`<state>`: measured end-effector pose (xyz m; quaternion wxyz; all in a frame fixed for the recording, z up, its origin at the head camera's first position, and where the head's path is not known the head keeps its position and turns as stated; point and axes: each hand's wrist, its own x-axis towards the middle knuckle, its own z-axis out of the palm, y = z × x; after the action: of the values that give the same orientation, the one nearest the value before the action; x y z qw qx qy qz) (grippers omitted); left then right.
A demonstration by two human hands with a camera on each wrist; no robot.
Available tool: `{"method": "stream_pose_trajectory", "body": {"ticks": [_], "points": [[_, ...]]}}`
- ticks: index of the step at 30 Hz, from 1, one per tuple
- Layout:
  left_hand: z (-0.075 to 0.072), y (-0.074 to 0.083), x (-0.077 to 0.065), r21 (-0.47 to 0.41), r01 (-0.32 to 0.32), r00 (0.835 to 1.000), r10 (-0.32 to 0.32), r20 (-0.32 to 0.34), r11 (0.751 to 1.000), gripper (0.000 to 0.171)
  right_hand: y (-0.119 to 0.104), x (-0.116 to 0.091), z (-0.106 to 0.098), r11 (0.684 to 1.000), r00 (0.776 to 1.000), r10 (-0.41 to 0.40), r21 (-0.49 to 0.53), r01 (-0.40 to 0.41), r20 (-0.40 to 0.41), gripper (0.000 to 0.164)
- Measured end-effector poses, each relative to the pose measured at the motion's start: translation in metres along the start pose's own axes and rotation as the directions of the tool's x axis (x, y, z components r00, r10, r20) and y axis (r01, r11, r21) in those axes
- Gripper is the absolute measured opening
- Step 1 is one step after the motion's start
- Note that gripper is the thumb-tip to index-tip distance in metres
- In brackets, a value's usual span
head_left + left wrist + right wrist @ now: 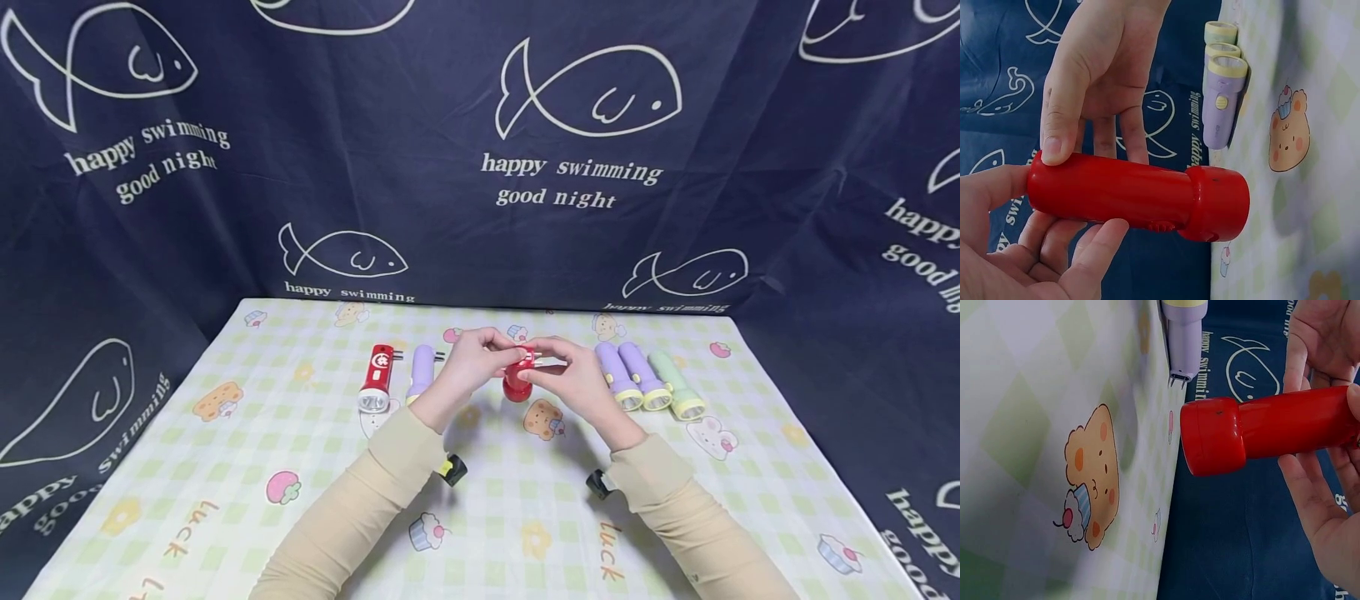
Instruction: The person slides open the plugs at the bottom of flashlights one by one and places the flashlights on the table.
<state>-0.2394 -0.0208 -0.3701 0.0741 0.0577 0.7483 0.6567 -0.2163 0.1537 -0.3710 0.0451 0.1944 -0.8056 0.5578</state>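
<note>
Both hands hold a red flashlight [517,385] above the table, its wide head downward and its lens hidden. My left hand [474,360] grips it from the left; in the left wrist view the forefinger lies at the narrow tail end and the thumb [1110,240] along the body. My right hand [576,382] has its thumb [1055,140] on the tail end and its forefinger at the top. Light prongs [540,360] show between the right thumb and forefinger in the head view. A ridged red switch [1162,225] sits on the body near the head.
Left of the hands lie another red flashlight [380,379] and a purple one [422,371], both with prongs out. To the right, two purple flashlights [617,367] [641,371] lie beside a green one [671,375]. A checked cloth [300,433] covers the table; a dark blue curtain [450,167] hangs behind.
</note>
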Motion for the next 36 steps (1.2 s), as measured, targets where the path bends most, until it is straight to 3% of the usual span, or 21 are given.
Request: {"method": "stream_pose_trajectory", "body": {"ticks": [18,29,36], "points": [[0.004,-0.002,0.000,0.127,0.015,0.998,-0.008,-0.056,0.992,0.020,-0.001,0.000,0.001,0.999,0.999,-0.032,-0.010,0.032,0.018,0.038],[0.000,0.000,-0.001,0.113,0.002,0.998,0.005,-0.068,0.994,0.020,-0.007,0.003,0.004,1.000,1.000,-0.008,-0.019,0.008,0.004,0.040],[-0.001,0.002,-0.002,0.125,-0.012,0.998,0.019,-0.053,0.992,0.022,0.024,0.009,0.005,1.000,1.000,-0.001,0.010,0.001,-0.002,0.042]]}}
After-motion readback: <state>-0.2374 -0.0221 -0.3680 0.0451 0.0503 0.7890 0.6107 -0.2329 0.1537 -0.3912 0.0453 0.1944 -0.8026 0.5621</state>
